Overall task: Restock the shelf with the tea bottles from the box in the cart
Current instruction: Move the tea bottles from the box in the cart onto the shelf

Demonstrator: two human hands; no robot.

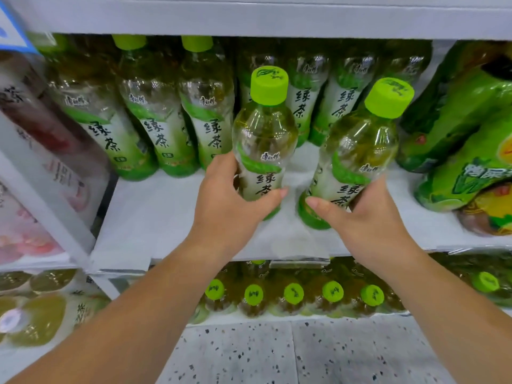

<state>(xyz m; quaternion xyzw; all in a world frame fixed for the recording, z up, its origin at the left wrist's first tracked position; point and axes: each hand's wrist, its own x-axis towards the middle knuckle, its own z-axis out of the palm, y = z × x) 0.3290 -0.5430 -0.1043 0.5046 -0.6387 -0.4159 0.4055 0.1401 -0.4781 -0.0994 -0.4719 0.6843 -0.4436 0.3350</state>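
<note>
While both arms reach forward in the head view, each hand grips one green tea bottle low on its label. The left hand (227, 200) has its fingers (278, 194) wrapped and clamped around the left bottle (264, 134), which stands nearly upright with its base at the white shelf (155, 217). The right hand (368, 217) has its fingers (318, 205) closed around the right bottle (357, 151), which tilts to the right, its green cap (389, 97) leaning toward the large green multipack (465, 139) at the shelf's right end. These two bottles sit near each other, apart, in front of a back row of green tea bottles (155, 120) bearing the same label. Whether either base rests on the shelf I cannot tell. Red-labelled bottles (41, 128) fill the neighbouring bay on the left. Below, a lower shelf holds more bottles with green caps (293, 293), above a speckled floor (277, 356).
</note>
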